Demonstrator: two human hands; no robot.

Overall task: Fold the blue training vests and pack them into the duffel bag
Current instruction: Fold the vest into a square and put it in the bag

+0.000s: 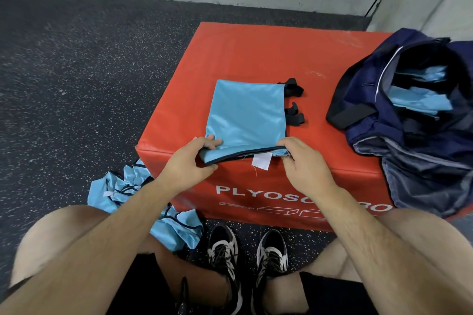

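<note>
Both near corners of the vest are pinched, by left hand and right hand, likely to fold it smaller.

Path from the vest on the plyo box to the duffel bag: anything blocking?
Nothing visible. Only bare plyo box top lies between the vest and the duffel bag, whose mouth gapes open with folded vests inside.

You are seeing 1 flat vest, 1 plyo box, 1 duffel bag, 2 shoes, and 1 uncountable vest heap.
</note>
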